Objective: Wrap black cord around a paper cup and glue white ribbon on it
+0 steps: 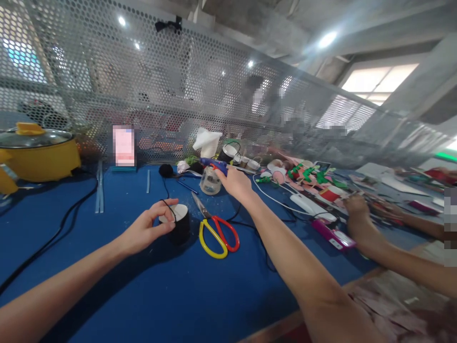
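Note:
My left hand (157, 221) is at the rim of a small cup (181, 226), white inside and wrapped in black yarn. Its fingers are closed on a strand of black yarn that runs back to a black yarn ball (166, 170). My right hand (237, 182) grips a blue glue gun (217, 165) with a red trigger, over or against a clear glass jar (210, 182); whether they touch is unclear. Scissors (209, 224) with one yellow and one red handle lie spread between my hands, right of the cup.
A yellow electric pot (39, 155) stands at the far left, with a phone (123, 146) propped near the mesh partition. A magenta power strip (333, 234), cables and craft pieces (303, 174) spread right. Another person's hand (357, 212) works there.

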`<action>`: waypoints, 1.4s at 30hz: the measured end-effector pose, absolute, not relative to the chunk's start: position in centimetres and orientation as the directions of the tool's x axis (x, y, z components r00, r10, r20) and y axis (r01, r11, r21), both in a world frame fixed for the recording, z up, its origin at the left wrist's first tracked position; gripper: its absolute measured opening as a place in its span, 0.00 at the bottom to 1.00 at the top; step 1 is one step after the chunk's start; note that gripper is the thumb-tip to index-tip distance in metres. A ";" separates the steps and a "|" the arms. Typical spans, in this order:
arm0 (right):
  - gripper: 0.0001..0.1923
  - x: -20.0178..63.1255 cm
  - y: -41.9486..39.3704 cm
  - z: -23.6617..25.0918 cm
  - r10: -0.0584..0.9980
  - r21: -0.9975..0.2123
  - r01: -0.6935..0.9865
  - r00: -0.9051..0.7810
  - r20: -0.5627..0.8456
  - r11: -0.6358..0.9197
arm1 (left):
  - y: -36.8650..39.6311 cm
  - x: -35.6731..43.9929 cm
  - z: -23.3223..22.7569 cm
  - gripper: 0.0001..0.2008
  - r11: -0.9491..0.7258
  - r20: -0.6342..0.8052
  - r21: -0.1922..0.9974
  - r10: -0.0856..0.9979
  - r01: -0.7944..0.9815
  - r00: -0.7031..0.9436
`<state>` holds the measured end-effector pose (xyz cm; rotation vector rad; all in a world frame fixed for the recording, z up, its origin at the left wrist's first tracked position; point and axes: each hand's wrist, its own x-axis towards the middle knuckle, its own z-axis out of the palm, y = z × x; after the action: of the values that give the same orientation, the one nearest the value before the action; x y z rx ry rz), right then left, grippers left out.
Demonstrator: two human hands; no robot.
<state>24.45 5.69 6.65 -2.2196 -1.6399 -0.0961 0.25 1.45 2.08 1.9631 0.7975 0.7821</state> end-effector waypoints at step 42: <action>0.10 20.4 -2.2 2.5 0.975 -0.965 0.143 -0.061 0.213 0.220 | 0.9 0.6 3.1 0.08 0.005 -0.012 1.000 0.776 0.014 0.631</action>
<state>20.36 -2.20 2.51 -1.1285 -1.4470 1.0025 0.57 0.87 3.13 1.4591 0.7050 0.6816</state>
